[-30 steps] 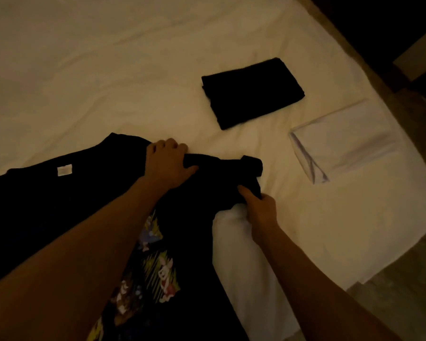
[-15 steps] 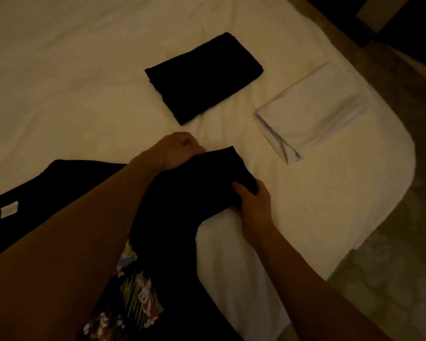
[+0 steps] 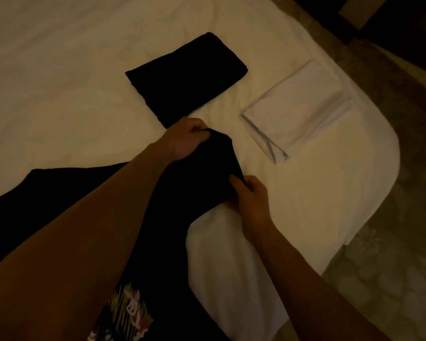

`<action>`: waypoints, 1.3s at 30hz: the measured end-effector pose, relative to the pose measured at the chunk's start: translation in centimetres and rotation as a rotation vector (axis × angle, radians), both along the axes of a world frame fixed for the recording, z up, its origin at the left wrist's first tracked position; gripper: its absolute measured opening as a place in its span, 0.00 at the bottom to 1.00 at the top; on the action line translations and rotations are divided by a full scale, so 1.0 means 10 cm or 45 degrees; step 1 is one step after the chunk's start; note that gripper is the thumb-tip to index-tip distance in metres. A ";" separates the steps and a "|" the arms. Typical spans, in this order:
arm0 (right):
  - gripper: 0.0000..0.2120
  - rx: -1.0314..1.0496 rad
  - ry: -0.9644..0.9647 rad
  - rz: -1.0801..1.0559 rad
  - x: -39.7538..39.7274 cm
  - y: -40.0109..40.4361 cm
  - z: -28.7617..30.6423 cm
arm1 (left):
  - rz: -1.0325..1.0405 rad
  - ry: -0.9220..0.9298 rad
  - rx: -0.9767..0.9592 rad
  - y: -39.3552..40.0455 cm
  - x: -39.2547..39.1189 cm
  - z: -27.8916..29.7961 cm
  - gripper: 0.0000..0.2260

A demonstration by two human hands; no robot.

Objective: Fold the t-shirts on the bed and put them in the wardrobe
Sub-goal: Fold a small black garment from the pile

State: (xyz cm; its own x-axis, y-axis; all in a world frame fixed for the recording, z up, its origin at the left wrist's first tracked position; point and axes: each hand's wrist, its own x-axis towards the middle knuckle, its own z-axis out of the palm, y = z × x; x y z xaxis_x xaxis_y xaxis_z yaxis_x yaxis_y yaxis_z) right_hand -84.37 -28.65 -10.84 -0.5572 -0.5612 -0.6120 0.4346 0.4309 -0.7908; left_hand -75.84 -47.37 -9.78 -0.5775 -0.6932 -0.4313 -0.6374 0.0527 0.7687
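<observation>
Fingers of left hand (image 3: pixel 186 139) and right hand (image 3: pixel 250 195) both pinch the raised sleeve end of a black printed t-shirt (image 3: pixel 162 242), cartoon graphic low on it, spread on the bed (image 3: pixel 59 94). Beyond the fingers: folded black t-shirt (image 3: pixel 186 76); folded white t-shirt (image 3: pixel 298 109) to the right.

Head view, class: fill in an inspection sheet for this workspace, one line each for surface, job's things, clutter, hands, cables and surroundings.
Surface: bed, cream sheet, wrinkled.
Job's things: black printed t-shirt, unfolded, being handled; folded black t-shirt and folded white t-shirt lie apart farther back.
Clutter: nothing seen.
Hands: left hand and right hand both grip the printed shirt's end.
Cables: nothing seen.
Surroundings: patterned floor right of the bed; dark furniture at top right; wardrobe not identifiable.
</observation>
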 end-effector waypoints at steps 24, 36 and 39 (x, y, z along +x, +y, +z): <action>0.24 -0.042 0.486 0.377 0.09 0.29 -0.09 | 0.377 0.254 -0.657 0.67 0.45 -0.15 0.14; 0.08 -0.030 0.568 0.755 0.85 1.50 -0.16 | 0.586 0.166 -0.689 2.27 1.84 -0.44 0.10; 0.12 -0.031 0.606 0.900 0.99 1.63 -0.09 | 0.610 0.227 -0.685 2.62 2.12 -0.41 0.10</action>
State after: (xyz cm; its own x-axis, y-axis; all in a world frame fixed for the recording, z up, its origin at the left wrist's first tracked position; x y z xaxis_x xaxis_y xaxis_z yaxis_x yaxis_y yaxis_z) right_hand -74.42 -12.35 -11.78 -0.2658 -0.8840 -0.3846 -0.3107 0.4562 -0.8338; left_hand -54.67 -21.14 -13.86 -0.1881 -0.9758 0.1113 -0.5530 0.1989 0.8091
